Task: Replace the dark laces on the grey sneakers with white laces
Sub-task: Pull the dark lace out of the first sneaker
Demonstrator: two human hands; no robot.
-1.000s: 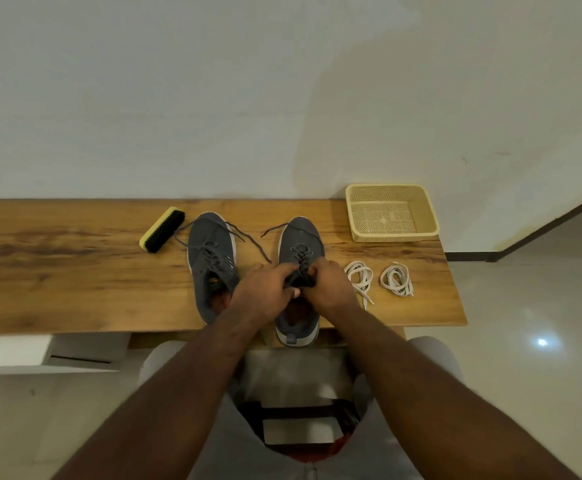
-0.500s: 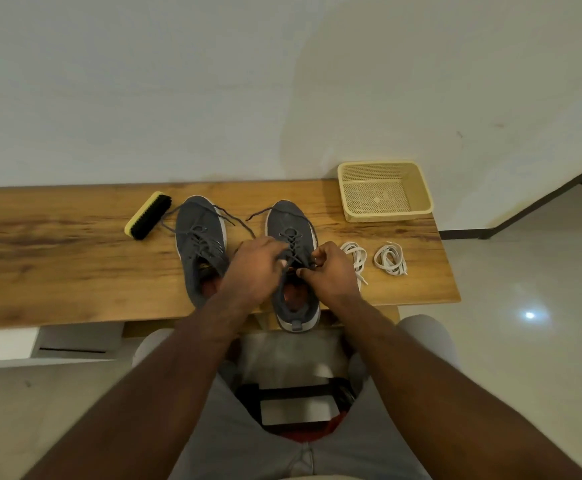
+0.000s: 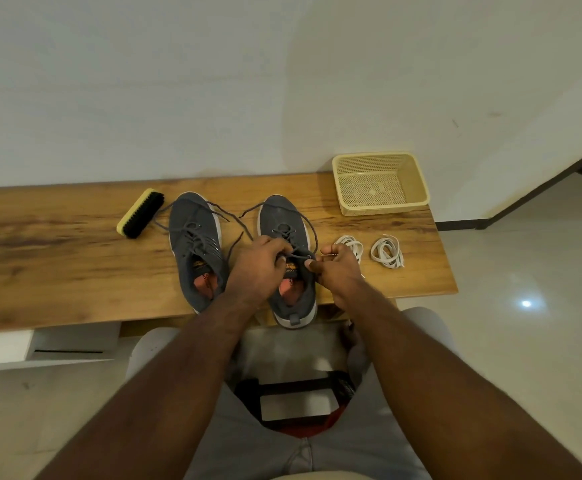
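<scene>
At the worktop's near edge, your left hand and right hand each pinch the dark lace over the right sneaker's throat, fingers curled on it. That sneaker's long axis runs away from you, so pull each crossing toward the heel. Left of it lies the other sneaker, laced; right of it, two white lace coils; beyond those, a basket.

A single wide-angle view from a camera worn on the person's head, looking forward and down. It faces a pale wall, with a wooden bench running across the middle of the frame. The person's forearms and lap fill the near, lower part, close to the lens.
</scene>
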